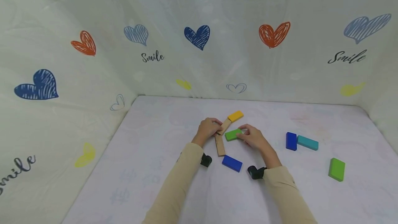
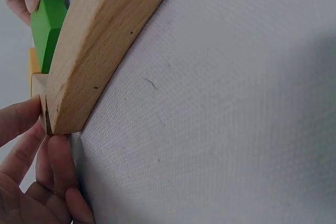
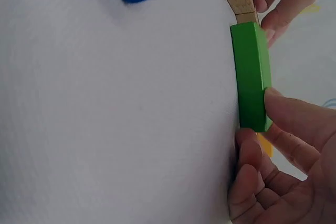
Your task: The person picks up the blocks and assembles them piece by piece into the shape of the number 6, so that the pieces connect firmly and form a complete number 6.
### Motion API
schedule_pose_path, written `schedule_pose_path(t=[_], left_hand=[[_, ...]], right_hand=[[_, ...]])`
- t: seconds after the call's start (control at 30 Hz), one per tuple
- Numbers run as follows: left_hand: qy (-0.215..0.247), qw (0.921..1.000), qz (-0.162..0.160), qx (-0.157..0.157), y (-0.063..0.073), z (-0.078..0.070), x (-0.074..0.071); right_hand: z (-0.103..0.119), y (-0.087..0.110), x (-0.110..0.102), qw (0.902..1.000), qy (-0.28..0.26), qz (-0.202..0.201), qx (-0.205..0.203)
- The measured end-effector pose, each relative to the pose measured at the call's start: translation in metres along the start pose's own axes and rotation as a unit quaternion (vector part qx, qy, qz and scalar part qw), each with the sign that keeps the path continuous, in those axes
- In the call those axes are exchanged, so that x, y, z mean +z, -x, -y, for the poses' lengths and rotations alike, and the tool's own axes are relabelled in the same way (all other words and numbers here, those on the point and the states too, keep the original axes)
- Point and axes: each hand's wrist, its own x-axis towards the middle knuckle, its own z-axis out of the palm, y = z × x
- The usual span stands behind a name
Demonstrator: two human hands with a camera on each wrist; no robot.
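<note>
My right hand (image 1: pixel 252 137) pinches the right end of a green block (image 1: pixel 232 134), thumb on its near side in the right wrist view. The block's other end lies by the joint of two plain wooden blocks. At that joint my left hand (image 1: pixel 209 129) holds the upper wooden block (image 1: pixel 226 126), with the thumb (image 2: pixel 21 119) on its face and fingers curled by its end. The lower wooden block (image 2: pixel 100 51) runs toward me. A yellow block (image 1: pixel 235 115) touches the upper one's far end, and a blue block (image 1: pixel 232 163) lies at the lower one's near end.
On the right of the white table (image 1: pixel 149 130), a second blue block (image 1: pixel 291 141) lies beside a teal block (image 1: pixel 308 142). Another green block (image 1: pixel 337 169) sits farther right. A white sheet (image 1: pixel 217 72) printed with hearts rises behind the table.
</note>
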Motion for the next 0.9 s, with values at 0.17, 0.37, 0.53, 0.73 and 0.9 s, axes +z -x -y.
schedule_pose_path(t=[0.17,0.37,0.53,0.73,0.9], left_hand=[[-0.047,0.9988,-0.014,0.005,0.0037,-0.0011,-0.0010],[-0.074,0.9970,-0.021,0.005,0.0048,-0.0024,-0.0014],[-0.089,0.9958,-0.021,0.007,0.0046,-0.0032,-0.0006],[-0.097,0.9950,-0.019,0.008,0.0076,-0.0040,-0.0008],[-0.099,0.9946,-0.022,0.022,0.0099,-0.0033,-0.0021]], right_hand=[[0.0036,0.0021,0.0021,0.9997,0.021,-0.012,0.006],[0.0074,0.0022,0.0039,0.9991,0.032,-0.014,0.024],[0.0082,0.0020,0.0040,0.9988,0.036,-0.013,0.030],[0.0088,0.0023,0.0051,0.9987,0.037,-0.009,0.035],[0.0085,0.0019,0.0058,0.9986,0.036,-0.009,0.038]])
